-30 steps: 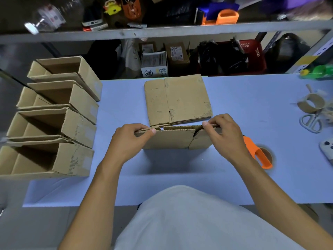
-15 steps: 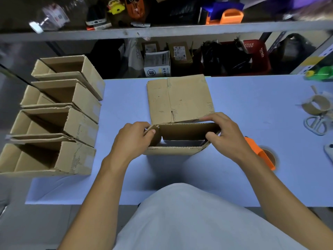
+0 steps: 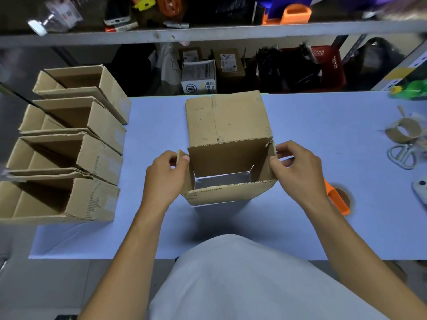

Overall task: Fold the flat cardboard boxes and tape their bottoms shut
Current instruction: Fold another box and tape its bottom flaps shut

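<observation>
Near the table's point(image 3: 300, 125) front edge, the left hand point(image 3: 165, 179) and right hand point(image 3: 298, 172) pinch the side flaps of the opened box point(image 3: 231, 190), squared but bottomless; flaps likely fold next.

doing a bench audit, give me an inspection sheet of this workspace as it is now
surface: blue table, bare in places
job's things: open box upright at centre, bottom not closed; flat boxes behind it; four finished boxes in a row at left; orange tape gun at right
clutter: tape core, scissors, green bottle
grippers: left hand pinches the box's left flap; right hand pinches its right corner
cables: nothing seen
surroundings: shelf of oddments, red basket behind
</observation>
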